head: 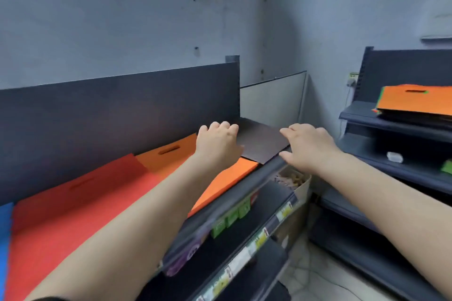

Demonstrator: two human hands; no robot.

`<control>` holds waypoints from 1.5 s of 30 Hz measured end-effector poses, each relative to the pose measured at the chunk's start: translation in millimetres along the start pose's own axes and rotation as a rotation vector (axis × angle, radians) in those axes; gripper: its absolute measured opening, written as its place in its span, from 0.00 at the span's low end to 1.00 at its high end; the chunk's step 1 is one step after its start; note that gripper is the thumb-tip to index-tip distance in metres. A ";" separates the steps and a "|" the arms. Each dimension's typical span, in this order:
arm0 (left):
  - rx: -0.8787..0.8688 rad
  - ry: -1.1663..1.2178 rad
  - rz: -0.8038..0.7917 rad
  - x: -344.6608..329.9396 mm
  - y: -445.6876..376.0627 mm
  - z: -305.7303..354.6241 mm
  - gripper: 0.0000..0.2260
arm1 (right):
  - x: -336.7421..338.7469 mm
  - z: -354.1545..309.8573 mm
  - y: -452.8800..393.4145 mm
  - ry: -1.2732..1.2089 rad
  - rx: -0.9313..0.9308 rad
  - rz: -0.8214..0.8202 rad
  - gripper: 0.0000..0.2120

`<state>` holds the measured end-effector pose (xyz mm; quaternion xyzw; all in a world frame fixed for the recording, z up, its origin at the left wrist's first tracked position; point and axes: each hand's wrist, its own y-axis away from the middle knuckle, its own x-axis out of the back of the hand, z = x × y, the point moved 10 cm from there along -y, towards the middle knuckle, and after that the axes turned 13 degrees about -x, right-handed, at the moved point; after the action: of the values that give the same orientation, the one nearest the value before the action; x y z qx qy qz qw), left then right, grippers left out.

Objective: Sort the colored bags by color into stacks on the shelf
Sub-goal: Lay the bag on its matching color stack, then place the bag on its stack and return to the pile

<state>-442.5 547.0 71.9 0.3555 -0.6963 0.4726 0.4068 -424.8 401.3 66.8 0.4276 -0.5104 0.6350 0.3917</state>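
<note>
Now the flat dark brown fabric bag is pressed under loosely curled left hand fingers and relaxed right hand fingers; it should be squared beyond the orange bag stack.

On the dark grey metal shelf, a flat black fabric bag lies at twelve o'clock, a flat orange fabric bag just at its seven o'clock, a flat red fabric bag beyond at eight o'clock, a blue bag edge outermost. At three o'clock, another orange bag tops a multicoloured stack.
</note>
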 end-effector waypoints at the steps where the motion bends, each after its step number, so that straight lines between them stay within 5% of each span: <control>1: -0.025 0.014 0.008 -2.0 -21.6 9.9 0.21 | -4.7 17.5 -9.7 0.007 -0.027 -0.007 0.23; 22: -0.490 0.205 0.023 -81.1 -375.0 211.2 0.23 | -90.2 335.3 -180.3 0.094 -0.508 -0.088 0.27; 45: -0.502 0.344 -0.058 -200.4 -594.5 421.3 0.20 | -220.1 622.4 -275.4 -0.028 -0.631 -0.171 0.27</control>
<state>66.7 -8.6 16.7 0.1782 -0.7019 0.3272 0.6071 -6.4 -176.6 16.2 0.3353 -0.6495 0.4044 0.5497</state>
